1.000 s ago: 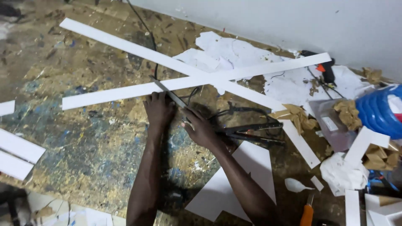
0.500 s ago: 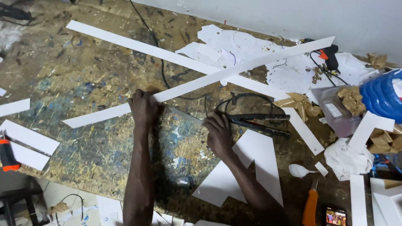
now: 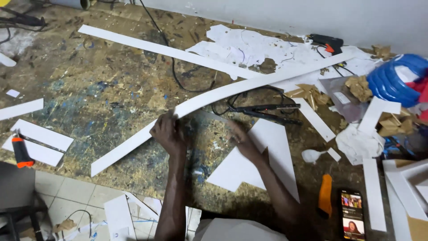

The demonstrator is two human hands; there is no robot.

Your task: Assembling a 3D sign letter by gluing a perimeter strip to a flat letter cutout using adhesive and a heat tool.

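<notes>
Head view: your left hand (image 3: 168,133) pins the long white strip (image 3: 249,85) mid-desk (image 3: 98,89), grip pressed flat; right hand (image 3: 240,140) hovers empty beside, fingers loose; I judge positioning underway, needing steady pressure

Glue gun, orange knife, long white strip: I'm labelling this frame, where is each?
glue gun (image 3: 327,43), head view, its black body.
orange knife (image 3: 325,195), head view, handle middle.
long white strip (image 3: 232,89), head view, its midsection.

A rough chipboard worktop (image 3: 98,93), stained with blue and dark paint splashes, runs up against a plain white wall (image 3: 276,18) at the far edge. Below its near edge lies a pale tiled floor (image 3: 76,196), littered with paper offcuts. A dark stool (image 3: 15,192) stands at the lower left. The light is even and soft.
</notes>
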